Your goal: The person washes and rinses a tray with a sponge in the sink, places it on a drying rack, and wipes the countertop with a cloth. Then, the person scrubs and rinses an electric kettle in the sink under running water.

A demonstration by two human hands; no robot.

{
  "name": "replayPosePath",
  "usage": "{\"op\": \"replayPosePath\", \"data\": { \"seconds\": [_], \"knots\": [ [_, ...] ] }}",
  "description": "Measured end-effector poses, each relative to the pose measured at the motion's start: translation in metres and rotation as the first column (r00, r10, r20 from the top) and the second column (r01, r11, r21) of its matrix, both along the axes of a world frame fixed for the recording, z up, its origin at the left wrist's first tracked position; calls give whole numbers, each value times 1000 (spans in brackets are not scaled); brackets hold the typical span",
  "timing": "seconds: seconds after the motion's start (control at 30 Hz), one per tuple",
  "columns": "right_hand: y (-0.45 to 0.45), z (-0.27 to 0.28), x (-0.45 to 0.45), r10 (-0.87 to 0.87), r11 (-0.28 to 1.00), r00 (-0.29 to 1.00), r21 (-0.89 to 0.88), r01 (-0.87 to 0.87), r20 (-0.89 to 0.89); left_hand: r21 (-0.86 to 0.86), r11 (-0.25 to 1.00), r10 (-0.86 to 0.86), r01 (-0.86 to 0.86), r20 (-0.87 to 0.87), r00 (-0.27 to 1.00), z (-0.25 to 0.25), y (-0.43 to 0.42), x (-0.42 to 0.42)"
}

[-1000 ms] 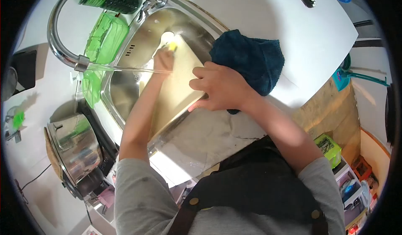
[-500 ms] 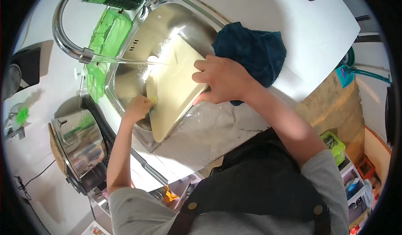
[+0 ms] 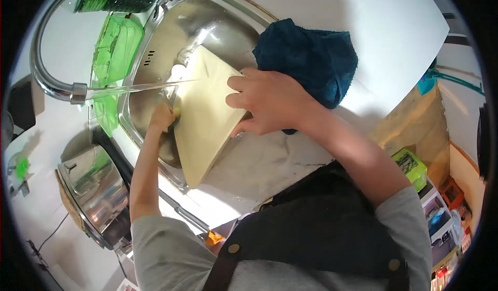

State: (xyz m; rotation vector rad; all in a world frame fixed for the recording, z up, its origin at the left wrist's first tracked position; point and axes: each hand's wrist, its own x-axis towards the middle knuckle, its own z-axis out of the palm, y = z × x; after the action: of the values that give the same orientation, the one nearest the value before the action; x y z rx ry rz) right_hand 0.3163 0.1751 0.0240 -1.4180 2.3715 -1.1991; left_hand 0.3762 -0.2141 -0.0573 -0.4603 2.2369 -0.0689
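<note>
A cream-coloured cutting board [image 3: 210,102] stands tilted in the steel sink [image 3: 228,24], its lower corner over the front rim. My right hand [image 3: 267,99] grips its right edge, thumb underneath and fingers on the face. At the board's left edge my left hand [image 3: 163,117] is closed around a small yellow sponge [image 3: 177,112], mostly hidden by the fingers. From the curved faucet [image 3: 78,93] a stream of water [image 3: 135,88] runs onto the board's upper left part.
A dark blue cloth [image 3: 311,58] lies on the counter right of the sink, close to my right hand. Green plastic containers [image 3: 118,50] line the sink's left side. A steel pot [image 3: 98,187] with a black handle stands at the lower left.
My left hand has moved up along the board's left edge, towards the water stream. My right hand keeps its grip on the board. The whole view has shifted slightly.
</note>
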Motion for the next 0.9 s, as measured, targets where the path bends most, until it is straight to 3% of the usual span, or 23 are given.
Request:
{"op": "replayPosePath", "data": {
  "seconds": [0.03, 0.13, 0.23, 0.33, 0.37, 0.43, 0.57, 0.67, 0.77, 0.8, 0.9],
  "knots": [
    [1, 2, -1, 8, 1000, 1000, 15, -9, 16, 53, 988, -141, 146, -96, 985, 3, -6, 9],
    [0, 9, -5, 87, 987, 994, 132, -95, 67, -4, 1000, -21, 21, -89, 996, 1, -6, 8],
    [1, 11, -5, 99, 984, 992, 144, -108, 73, -89, 993, -99, 75, -298, 949, -27, -13, -2],
    [1, 12, -4, 78, 985, 995, 152, -87, 64, -34, 996, -95, 88, -322, 942, -21, -6, 14],
    [0, 12, -5, 75, 986, 996, 145, -82, 51, 55, 984, -148, 168, -259, 954, -7, -2, 22],
    [0, 11, -4, 65, 990, 997, 124, -70, 40, 224, 974, -9, 36, -121, 993, 53, 45, 31],
    [-1, 11, -2, 42, 996, 998, 71, -45, 45, 509, 861, 13, 2, -26, 1000, 147, 106, 70],
    [0, 2, 0, 2, 1000, 1000, 17, -2, -4, 694, 630, 402, -348, 92, 911, 160, 135, 87],
    [1, 2, 0, 0, 999, 1000, 41, 0, 1, 783, 611, 435, -112, -215, 874, 135, 174, 67],
    [1, 1, 1, -6, 999, 1000, 50, 6, 5, 815, 578, 410, 37, -329, 850, 115, 182, 54],
    [2, 3, 3, 4, 996, 1000, 87, -5, 13, 716, 655, 291, 241, -533, 794, 63, 184, -8]
  ]
}}
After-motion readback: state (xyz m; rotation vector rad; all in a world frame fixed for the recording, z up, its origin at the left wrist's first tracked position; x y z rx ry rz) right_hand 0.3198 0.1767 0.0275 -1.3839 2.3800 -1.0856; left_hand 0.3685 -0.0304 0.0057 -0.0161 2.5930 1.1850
